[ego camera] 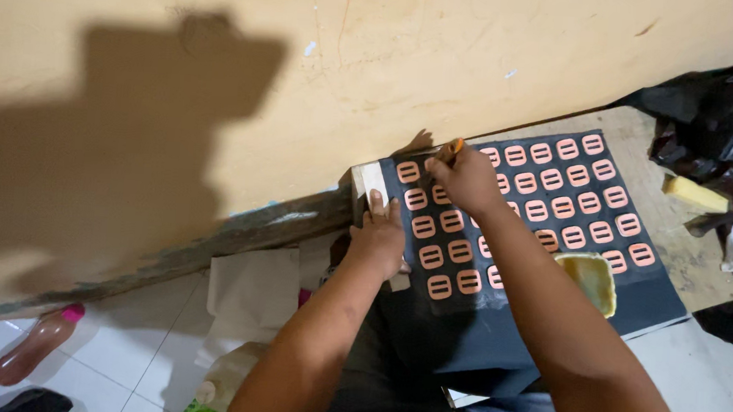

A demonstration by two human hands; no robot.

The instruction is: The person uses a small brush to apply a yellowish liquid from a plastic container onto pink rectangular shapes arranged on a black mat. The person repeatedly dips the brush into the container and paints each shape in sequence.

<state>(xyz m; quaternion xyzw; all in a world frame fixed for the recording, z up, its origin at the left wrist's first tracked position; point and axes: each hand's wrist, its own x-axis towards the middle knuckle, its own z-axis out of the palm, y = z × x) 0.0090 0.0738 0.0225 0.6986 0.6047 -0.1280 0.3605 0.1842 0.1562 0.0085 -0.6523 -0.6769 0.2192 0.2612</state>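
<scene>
On the person's lap, propped against the yellow wall (409, 56), lies a dark board (495, 324) covered w/ rows of small orange buckle-shaped pieces (563, 207). Right hand (468, 178) is at the board's top-left corner, fingers pinched shut on a thin orange-tipped tool (453, 147) — brush or stick, can't tell which — tip touching a piece in the upper rows. Left hand (376, 239) rests flat on the board's left edge, fingers loosely spread, nothing gripped, just steadying.

Step in hand, by my read: working the pieces one by one w/ the tool, now at the upper left. Next move prob. calls for shifting the tip to a neighbouring piece while the left hand holds the board steady; pieces sit close together, so a small, careful reach.

Just beside the right forearm, a shallow yellowish tub (589, 279) sits on the board, near the lower right rows.

Further out: a pale yellow block (694, 194) on the wooden surface at right, next to dark bags (719, 126). Left of the lap, brown paper (253, 292) on the white tile floor (120, 361). A brownish bottle w/ pink cap (36, 343) lies on its side far left. A green-and-white packet (201, 408) shows at the bottom edge; its print is too small to make out.
</scene>
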